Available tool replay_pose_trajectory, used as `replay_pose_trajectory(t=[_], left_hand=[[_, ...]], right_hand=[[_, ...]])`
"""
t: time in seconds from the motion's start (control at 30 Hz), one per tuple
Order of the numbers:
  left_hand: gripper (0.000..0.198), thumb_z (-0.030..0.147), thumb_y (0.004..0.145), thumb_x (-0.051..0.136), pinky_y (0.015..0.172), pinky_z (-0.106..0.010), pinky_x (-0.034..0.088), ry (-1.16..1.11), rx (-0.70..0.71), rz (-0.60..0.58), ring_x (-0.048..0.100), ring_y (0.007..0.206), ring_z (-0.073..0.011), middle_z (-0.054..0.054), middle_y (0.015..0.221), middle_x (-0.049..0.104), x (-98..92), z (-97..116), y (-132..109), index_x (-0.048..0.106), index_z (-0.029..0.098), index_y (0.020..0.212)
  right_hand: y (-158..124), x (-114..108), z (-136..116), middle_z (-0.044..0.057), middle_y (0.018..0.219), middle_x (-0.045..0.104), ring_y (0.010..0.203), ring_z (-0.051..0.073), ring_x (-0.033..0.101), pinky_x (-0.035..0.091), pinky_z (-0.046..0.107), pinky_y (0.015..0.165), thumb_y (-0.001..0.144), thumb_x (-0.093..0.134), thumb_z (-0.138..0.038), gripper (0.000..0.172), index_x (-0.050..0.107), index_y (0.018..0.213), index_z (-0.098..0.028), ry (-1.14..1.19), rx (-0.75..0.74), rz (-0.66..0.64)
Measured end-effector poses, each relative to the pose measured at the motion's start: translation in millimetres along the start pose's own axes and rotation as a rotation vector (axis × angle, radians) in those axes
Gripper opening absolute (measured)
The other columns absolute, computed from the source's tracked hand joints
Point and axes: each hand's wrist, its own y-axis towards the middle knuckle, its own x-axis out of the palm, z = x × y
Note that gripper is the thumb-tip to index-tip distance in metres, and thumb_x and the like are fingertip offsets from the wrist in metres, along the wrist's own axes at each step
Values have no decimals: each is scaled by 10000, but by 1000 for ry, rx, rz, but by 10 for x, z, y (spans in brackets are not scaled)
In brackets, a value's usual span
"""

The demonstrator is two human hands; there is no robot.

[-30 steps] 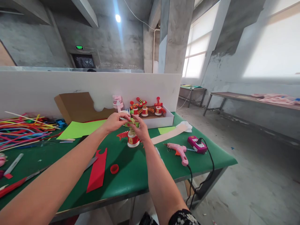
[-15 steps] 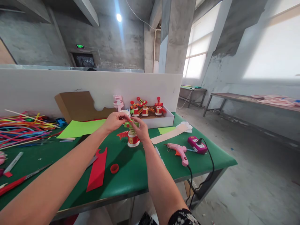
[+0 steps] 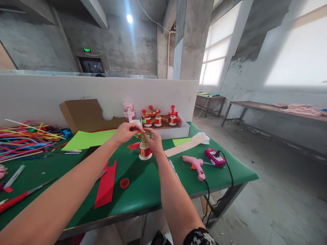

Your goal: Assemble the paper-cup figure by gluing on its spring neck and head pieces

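A paper-cup figure [image 3: 145,152] stands upright on the green table, with a red-wrapped white cup body, a springy folded-paper neck and a green head [image 3: 139,135]. Folded red paper arms stick out at its sides. Just above the head, the fingertips of my left hand [image 3: 126,132] and my right hand [image 3: 154,140] meet in a pinch on a small red piece [image 3: 142,131]. My fingers partly cover both the piece and the head. A red paper strip [image 3: 106,187] with cut-outs and a red ring [image 3: 124,183] lie nearer to me.
Similar figures stand in a white box [image 3: 176,131] behind. To the right are a pink glue gun [image 3: 195,163] and a purple power block [image 3: 215,158] with a black cord. At the left lie scissors [image 3: 25,195], pipe cleaners [image 3: 28,139] and green paper [image 3: 88,139].
Both hands stay at the figure's head, with only slight finger movement. The figure and the things on the table have not visibly moved.
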Motion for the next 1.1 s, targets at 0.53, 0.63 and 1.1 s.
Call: replay_pose_trajectory(t=[0.53,0.63,1.1], left_hand=[[326,440,690,671,686,-319,530,10,27,-13,642,690,-185,-34,840,754,-18,47,45,744,208,907],[372,395,675,671,676,-318,541,41,18,-5,642,691,-182,-24,810,726,-33,48,67,735,208,991],[592,386,705,665,880,-405,548,8,15,94,670,975,-237,-89,1070,719,-131,17,103,620,189,1261]], right_hand=[[1,1,24,53,1185,737,1074,216,683,522,359,1000,845,642,-223,304,711,1142,-223,79,-2,-2],[5,5,33,50,1204,731,1061,209,685,526,352,994,842,649,-229,345,695,1184,-229,77,9,-2],[24,-26,28,79,1172,736,1121,213,675,498,365,1034,808,711,-247,453,631,1253,-221,29,53,20]])
